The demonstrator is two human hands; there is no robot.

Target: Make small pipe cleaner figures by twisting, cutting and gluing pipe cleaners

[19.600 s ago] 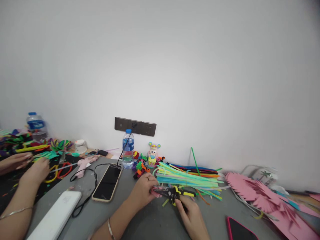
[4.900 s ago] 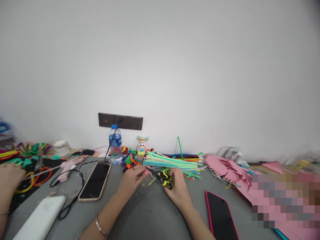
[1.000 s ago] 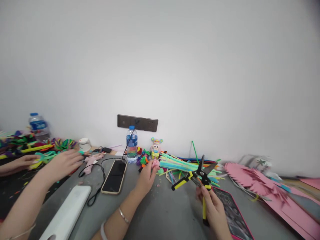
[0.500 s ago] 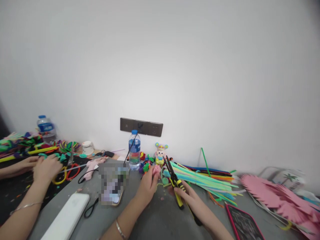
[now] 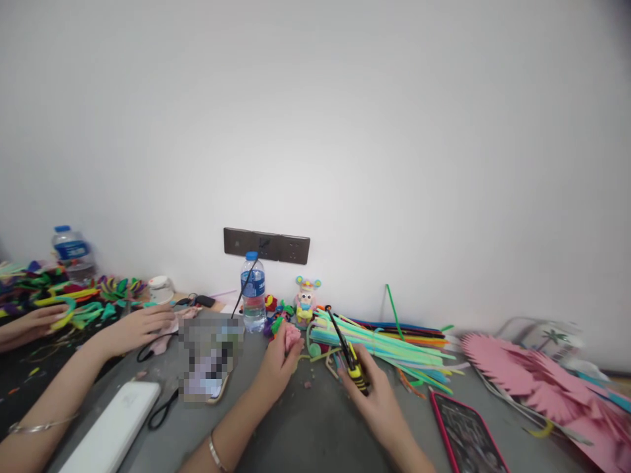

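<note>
My left hand (image 5: 282,358) is closed around a small pink fuzzy piece (image 5: 292,336), which shows above the fingers. In my right hand (image 5: 377,387) is a pair of long-nose pliers (image 5: 351,358) with yellow and black handles, its dark jaws pointing up and away from me. Just behind the hands lies a bundle of pale green and blue pipe cleaners (image 5: 384,345). A small figurine (image 5: 306,299) with round ears stands against the wall, and red, green and purple fuzzy pieces (image 5: 280,312) lie beside it.
A water bottle (image 5: 254,292), a blurred-out phone (image 5: 207,358) and a white power bank (image 5: 113,427) lie left of my hands. At right are a red-cased phone (image 5: 468,433) and pink cut paper (image 5: 537,381). A co-worker's hand (image 5: 140,328) touches a pink glue gun (image 5: 165,332).
The pliers in my right hand have turned so their jaws look closer together. The co-worker's near hand has moved right, onto the glue gun. The whole view has shifted slightly.
</note>
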